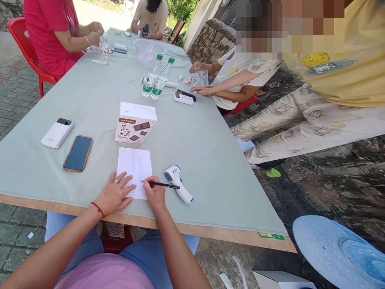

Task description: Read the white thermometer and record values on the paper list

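A white sheet of paper (129, 160) with columns of small writing lies on the table in front of me. My left hand (116, 194) rests flat on its left side, fingers spread. In my right hand (155, 194) is a black pen (164, 184), its tip touching or just over the paper. A white and blue infrared thermometer (179, 184) lies right of that hand. Behind the sheet stands a white "Su-per Meal" box (135, 122). To the left are a smartphone (78, 153) and a white power bank (57, 133).
Two water bottles (155, 78) with green caps stand beyond the box. A clear plastic basin (147, 52) is farther back. Other people sit or stand along the grey-green tablecloth (99, 88). A phone on a white power bank (184, 97) lies by a person's hand. A blue stool (339, 249) is at lower right.
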`<state>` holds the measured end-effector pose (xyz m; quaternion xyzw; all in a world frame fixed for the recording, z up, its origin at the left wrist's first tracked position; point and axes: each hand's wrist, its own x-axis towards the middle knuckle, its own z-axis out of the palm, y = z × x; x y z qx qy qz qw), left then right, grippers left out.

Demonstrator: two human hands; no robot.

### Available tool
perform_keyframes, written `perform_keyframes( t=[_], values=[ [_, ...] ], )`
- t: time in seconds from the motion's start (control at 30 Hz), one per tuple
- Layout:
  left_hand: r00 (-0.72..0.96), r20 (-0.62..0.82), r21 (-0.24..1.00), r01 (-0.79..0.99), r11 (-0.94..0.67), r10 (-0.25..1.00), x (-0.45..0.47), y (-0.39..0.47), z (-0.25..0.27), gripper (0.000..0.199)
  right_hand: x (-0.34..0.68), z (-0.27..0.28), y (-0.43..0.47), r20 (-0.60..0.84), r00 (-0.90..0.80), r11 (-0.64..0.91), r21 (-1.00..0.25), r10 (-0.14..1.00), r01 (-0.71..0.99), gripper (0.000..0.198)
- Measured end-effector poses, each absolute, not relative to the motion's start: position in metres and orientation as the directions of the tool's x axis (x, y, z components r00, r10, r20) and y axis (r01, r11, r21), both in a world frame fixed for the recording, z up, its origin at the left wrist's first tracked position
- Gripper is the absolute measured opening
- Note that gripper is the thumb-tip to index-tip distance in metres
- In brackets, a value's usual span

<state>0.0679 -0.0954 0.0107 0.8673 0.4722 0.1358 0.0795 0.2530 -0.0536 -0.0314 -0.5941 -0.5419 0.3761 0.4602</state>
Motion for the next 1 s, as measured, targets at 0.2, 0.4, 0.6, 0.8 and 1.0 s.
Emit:
perform_keyframes(
  t=[0.2,0.4,0.6,0.8,1.0],
  values=[
    [0.52,0.15,0.268,0.797,-0.541,0.841,0.068,-0.0954,0.0133,0.037,0.2539,-0.0333,-0.0525,0.076,0.109,0.034,-0.939,0.991,0.343,0.014],
    [0.518,0.155,0.27,0.797,-0.54,0.841,0.0676,-0.0952,0.012,0.037,0.2528,-0.0303,-0.0529,0.047,0.162,-0.004,-0.955,0.986,0.297,0.015],
    [0.516,0.151,0.281,0.795,-0.537,0.843,0.0676,-0.0957,0.0118,0.037,0.2522,-0.0274,-0.0538,0.022,0.178,-0.031,-0.956,0.984,0.292,0.015],
    [0.512,0.146,0.287,0.797,-0.531,0.847,0.0677,-0.0958,0.0137,0.037,0.2524,-0.0268,-0.0539,0.029,0.161,-0.023,-0.95,0.987,0.311,0.016],
    [0.51,0.131,0.289,0.801,-0.525,0.85,0.0682,-0.0959,0.0153,0.037,0.2537,-0.0293,-0.0536,0.051,0.141,-0.002,-0.938,0.989,0.348,0.016]
  ],
)
